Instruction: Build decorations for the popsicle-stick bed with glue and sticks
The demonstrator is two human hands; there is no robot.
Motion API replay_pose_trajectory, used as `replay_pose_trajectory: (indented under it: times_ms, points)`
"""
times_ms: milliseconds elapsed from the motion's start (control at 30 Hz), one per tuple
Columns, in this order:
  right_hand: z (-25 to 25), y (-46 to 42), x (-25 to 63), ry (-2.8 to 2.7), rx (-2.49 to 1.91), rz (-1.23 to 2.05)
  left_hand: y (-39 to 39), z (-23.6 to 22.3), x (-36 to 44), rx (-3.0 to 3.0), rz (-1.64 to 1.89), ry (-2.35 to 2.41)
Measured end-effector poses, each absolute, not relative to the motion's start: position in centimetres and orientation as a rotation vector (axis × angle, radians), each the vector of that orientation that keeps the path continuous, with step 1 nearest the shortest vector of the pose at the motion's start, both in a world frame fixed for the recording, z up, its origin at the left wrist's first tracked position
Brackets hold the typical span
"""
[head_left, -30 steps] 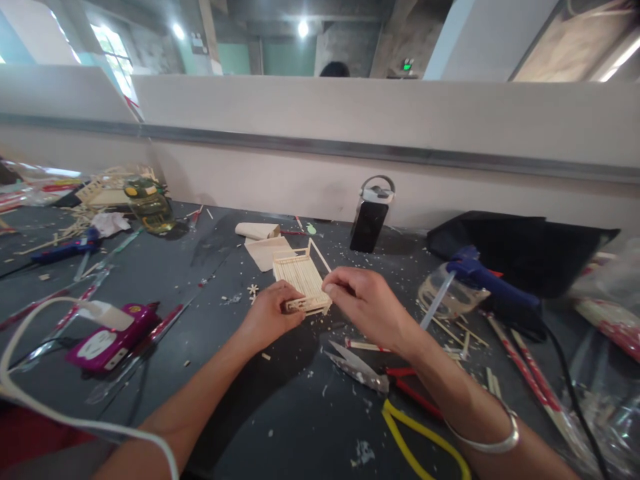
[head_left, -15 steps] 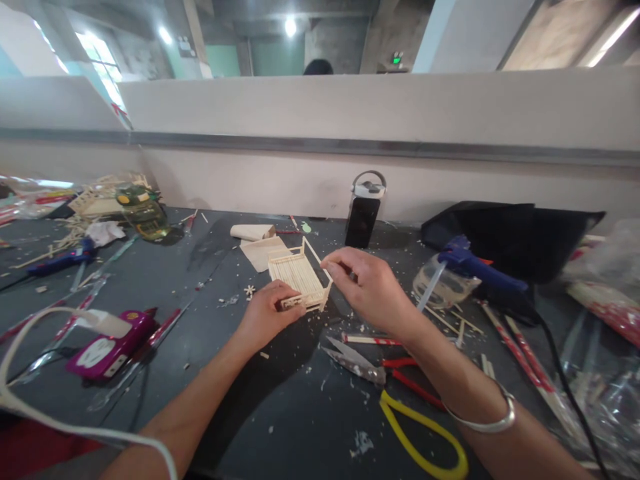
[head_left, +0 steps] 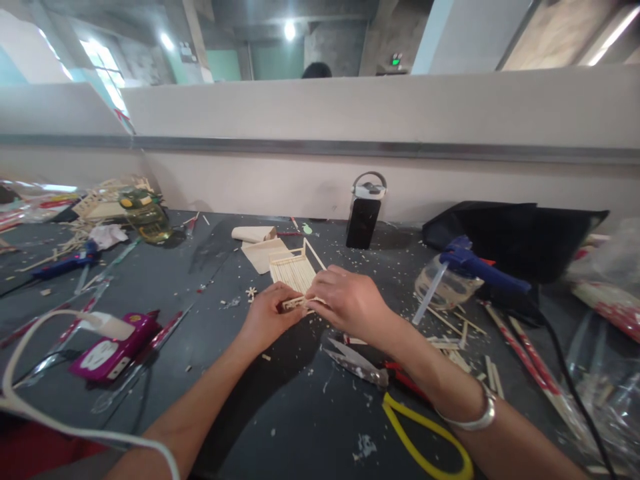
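A small bed-like model made of thin wooden sticks (head_left: 291,272) stands on the dark table. My left hand (head_left: 270,313) grips its near end rail between thumb and fingers. At the near right corner of the model, my right hand (head_left: 347,299) is closed, its fingertips against the rail and touching close to my left thumb. Whatever lies between the right fingertips is hidden. Behind the model lies a sheet of tan sandpaper (head_left: 263,255), partly rolled. A small stick-made star shape (head_left: 251,292) rests left of it.
Scissors (head_left: 357,363) with red and yellow handles lie by my right forearm. A blue glue gun (head_left: 480,267) rests on a clear roll at right. A purple power strip (head_left: 113,350) with a white cable sits at left. A black bottle (head_left: 363,217) stands near the partition.
My right hand has moved left and down, from the model's right post to its near rail beside my left hand. My left hand keeps its hold.
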State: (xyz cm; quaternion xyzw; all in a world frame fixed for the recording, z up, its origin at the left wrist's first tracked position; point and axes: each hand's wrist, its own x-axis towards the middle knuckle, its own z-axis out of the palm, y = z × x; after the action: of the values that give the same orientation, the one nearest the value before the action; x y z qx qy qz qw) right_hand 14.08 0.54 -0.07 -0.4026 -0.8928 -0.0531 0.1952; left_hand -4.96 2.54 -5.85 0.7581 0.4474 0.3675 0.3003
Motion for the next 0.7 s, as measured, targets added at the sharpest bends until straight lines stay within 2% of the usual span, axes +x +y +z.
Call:
replay_pose_trajectory:
  times_ms: [300,700]
  points:
    - [-0.74,0.59,13.02,-2.609,-1.114,-0.393,2.73,-6.41,-4.83,1.999,1.007,1.163]
    - [-1.11,0.81,13.34,-2.583,-1.056,-0.482,2.57,-6.42,-4.66,1.993,1.053,1.164]
